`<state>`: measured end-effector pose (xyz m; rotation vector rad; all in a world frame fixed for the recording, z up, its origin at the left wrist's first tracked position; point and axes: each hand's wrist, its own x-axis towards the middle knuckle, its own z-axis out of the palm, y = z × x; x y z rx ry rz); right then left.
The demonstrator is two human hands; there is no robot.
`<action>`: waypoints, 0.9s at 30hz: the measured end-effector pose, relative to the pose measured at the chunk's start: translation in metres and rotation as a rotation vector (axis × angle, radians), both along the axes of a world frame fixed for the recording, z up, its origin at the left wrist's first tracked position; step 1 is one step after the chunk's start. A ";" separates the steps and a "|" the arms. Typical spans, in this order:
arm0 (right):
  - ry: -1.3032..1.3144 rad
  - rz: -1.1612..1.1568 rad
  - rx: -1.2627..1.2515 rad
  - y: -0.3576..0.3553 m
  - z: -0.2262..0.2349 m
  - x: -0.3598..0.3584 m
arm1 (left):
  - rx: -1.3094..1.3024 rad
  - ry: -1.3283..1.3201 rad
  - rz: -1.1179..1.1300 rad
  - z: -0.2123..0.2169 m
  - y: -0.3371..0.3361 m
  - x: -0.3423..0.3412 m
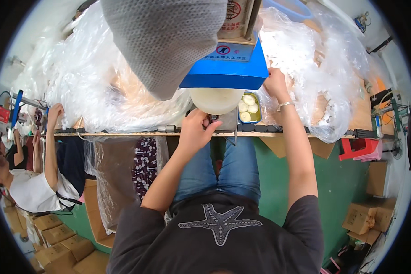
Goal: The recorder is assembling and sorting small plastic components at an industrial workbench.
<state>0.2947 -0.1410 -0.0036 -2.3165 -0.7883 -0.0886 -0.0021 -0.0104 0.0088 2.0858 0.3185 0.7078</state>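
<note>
Pinching small dark piece point(213, 118) with left hand point(196, 129), thumb against fingers, mid-frame, just below pale dome point(217, 100). Holding right hand point(275, 83) beside blue housing point(230, 75), right of center, near white bits point(291, 52); can't tell grip, tbh. Also spotting yellowish container point(257, 116) between hands.
</note>
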 end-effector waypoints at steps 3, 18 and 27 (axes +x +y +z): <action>0.224 -0.025 0.094 0.007 0.004 -0.006 | 0.067 -0.105 0.017 0.001 0.001 0.000; -0.172 -0.248 0.349 -0.075 0.031 -0.019 | 0.014 -0.016 -0.087 0.004 0.006 -0.009; -0.177 -0.365 0.109 -0.200 -0.009 0.074 | 0.065 -0.131 -0.045 -0.008 0.001 -0.002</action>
